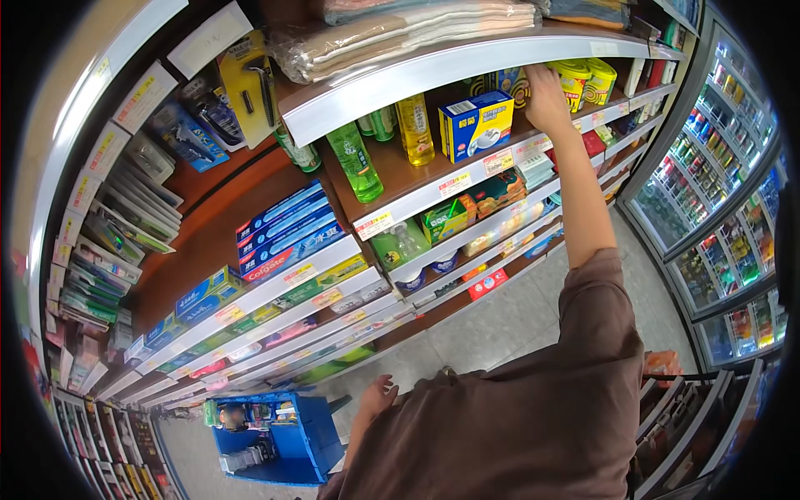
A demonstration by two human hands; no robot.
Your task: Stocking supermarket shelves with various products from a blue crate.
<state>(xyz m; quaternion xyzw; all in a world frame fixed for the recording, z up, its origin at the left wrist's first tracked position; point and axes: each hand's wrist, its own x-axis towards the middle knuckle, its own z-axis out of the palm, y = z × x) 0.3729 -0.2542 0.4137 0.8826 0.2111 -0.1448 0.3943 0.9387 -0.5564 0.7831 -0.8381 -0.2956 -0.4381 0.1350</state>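
My right hand (542,87) reaches onto the upper store shelf. It is at the end of a row of boxes with a spiral picture (516,84), just left of the yellow-green cans (572,80). The fingertips are hidden, so a grip on anything cannot be made out. Left of it stand a blue and yellow box (477,128), a bottle of yellow liquid (415,134) and a green bottle (356,164). My left hand (378,395) hangs low by my body with loosely bent fingers and nothing visible in it.
Plastic-wrapped folded textiles (400,40) lie on the top shelf. Colgate toothpaste boxes (294,244) are stacked at the left, below hanging razor packs (250,94). A blue crate (312,437) with goods inside is at lower left. Glass-door drink coolers (706,175) line the right.
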